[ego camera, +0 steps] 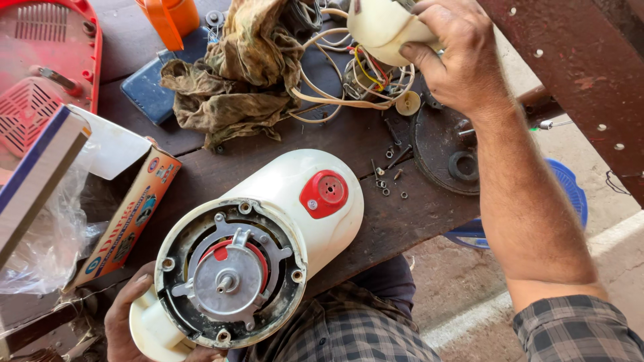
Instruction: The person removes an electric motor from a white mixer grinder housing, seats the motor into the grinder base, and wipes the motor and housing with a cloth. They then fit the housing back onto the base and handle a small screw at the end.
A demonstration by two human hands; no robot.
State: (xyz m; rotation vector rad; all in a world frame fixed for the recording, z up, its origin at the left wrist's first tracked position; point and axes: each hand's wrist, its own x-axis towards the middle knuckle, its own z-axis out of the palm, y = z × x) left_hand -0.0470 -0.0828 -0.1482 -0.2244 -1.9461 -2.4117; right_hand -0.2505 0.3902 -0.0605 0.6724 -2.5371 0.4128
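Observation:
My left hand (124,318) grips the lower end of a white mixer housing (295,194) that lies on its side on a dark wooden table (362,144). Its open end faces me and shows a grey metal motor plate with a shaft (228,281). A red round button (324,194) sits on its side. My right hand (456,57) reaches to the far side and holds a cream plastic part (379,27). Coloured and cream wires (362,77) trail from that part.
A dirty rag (241,74) lies at the back. Small screws and nuts (389,174) are scattered beside a dark round disc (446,144). An orange printed carton (127,218), clear plastic wrap (47,241), a red plastic cover (40,60) and a blue flat object (151,90) fill the left.

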